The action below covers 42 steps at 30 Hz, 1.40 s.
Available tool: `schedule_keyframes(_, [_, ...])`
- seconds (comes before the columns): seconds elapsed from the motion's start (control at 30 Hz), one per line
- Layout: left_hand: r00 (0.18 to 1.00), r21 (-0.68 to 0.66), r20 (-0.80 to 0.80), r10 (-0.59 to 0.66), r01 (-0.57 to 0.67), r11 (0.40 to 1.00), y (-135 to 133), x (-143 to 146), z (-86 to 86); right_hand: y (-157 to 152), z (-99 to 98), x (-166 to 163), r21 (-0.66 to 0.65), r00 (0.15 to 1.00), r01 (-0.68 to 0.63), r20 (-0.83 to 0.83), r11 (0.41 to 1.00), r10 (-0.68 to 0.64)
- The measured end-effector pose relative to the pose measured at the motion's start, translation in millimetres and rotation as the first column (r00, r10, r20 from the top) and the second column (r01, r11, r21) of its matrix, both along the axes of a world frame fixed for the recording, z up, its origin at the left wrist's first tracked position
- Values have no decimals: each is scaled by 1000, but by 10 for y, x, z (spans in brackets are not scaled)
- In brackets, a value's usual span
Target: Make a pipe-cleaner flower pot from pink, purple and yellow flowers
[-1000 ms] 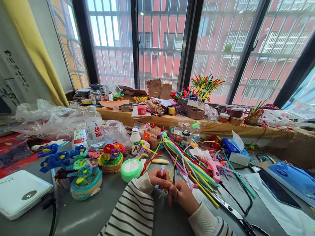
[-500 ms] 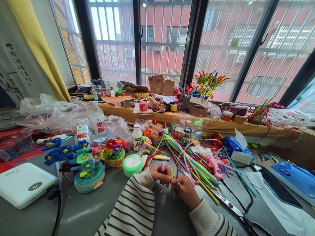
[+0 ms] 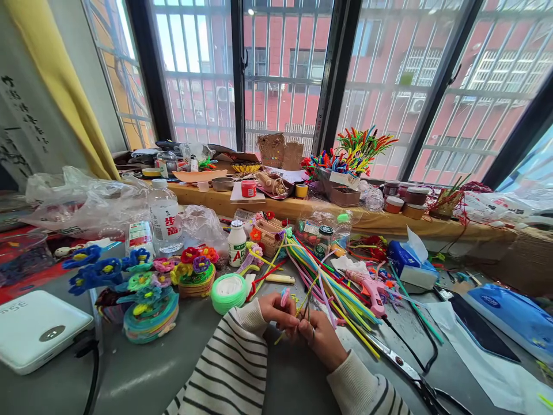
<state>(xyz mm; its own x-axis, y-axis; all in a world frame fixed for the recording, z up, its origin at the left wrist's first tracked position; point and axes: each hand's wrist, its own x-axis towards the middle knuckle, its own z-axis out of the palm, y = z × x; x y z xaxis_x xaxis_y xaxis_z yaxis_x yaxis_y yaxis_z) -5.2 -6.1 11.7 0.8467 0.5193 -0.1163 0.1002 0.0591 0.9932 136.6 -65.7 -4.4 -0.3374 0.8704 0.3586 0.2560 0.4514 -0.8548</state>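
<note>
My left hand (image 3: pixel 276 310) is closed in a pinch around a yellow pipe cleaner (image 3: pixel 280 339), whose ends stick out below and above the fingers. A small pink and blue fuzzy piece (image 3: pixel 285 296) shows at the top of that hand. Close against it, my right hand (image 3: pixel 322 340) is closed on what look like small scissors (image 3: pixel 307 305), their thin dark blades pointing up. Both sets of fingertips meet, so the exact contact is hidden. Behind them lies a bundle of coloured pipe cleaners (image 3: pixel 341 291).
Left stand pipe-cleaner flowers (image 3: pixel 144 282), a green round container (image 3: pixel 228 293), a white bottle (image 3: pixel 237 244) and a power bank (image 3: pixel 41 331). To the right lie large scissors (image 3: pixel 400 362), a pink glue gun (image 3: pixel 374 294), tissues (image 3: pixel 412 268) and a phone (image 3: pixel 484 328).
The view has shifted slightly. In my right hand the scissor blades now look parted, where a single dark line showed before. Both hands remain pressed together.
</note>
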Motion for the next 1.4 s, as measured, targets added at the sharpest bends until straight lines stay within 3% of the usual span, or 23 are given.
schedule_keyframes(0.17, [1000,-20,-6,-11,11,1000,-6,-12,21,29,-45,13,62,991,127,42,990,-130])
schedule_keyframes(0.37, [999,-27,16,34,-33,999,-18,-13,9,34,-62,10,59,980,190,41,980,-193])
schedule_keyframes(0.77, [983,46,50,178,-181,982,22,32,46,40,-37,-2,13,974,188,126,982,-188])
schedule_keyframes(1.17, [986,26,80,145,-148,989,-7,32,46,1,-43,-4,-28,988,59,141,998,-54])
schedule_keyframes(1.4, [987,17,92,134,-136,991,-5,25,54,15,-59,-4,-25,988,89,128,996,-85])
